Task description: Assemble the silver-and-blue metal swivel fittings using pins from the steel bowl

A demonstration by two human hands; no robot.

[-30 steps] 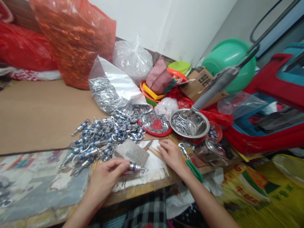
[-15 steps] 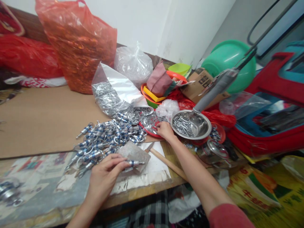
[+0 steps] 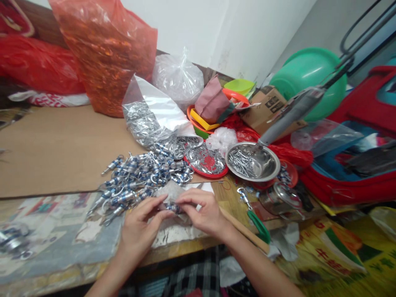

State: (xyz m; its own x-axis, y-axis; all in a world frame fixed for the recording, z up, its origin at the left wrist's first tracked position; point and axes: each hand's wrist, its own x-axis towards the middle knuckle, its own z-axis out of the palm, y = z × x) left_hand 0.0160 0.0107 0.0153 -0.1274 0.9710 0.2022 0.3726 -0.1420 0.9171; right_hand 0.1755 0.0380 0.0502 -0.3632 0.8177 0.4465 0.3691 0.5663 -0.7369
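Note:
My left hand (image 3: 144, 222) pinches a small silver metal fitting with a blue band (image 3: 172, 207), held sideways above a grey metal block (image 3: 170, 189). Against the fitting's right end, the closed fingertips of my right hand (image 3: 202, 212) meet it; anything small between them is hidden. Just beyond lies a heap of similar blue-banded fittings (image 3: 139, 177), many with hooks. A red plate (image 3: 225, 173) of small shiny metal pieces is behind my right hand. Beside it, a steel bowl (image 3: 272, 163) contains loose metal pins (image 3: 243, 161).
A wooden handle (image 3: 246, 231) lies under my right forearm, near a green-handled tool (image 3: 259, 227). A glass jar (image 3: 283, 198) stands at right. A grey lever arm (image 3: 291, 115) slants above the bowl. Bags, including an orange one (image 3: 114, 57), line the wall.
My right hand has left the red plate and come back toward me to the fitting in my left hand. The left hand keeps its pinch; the view has shifted slightly.

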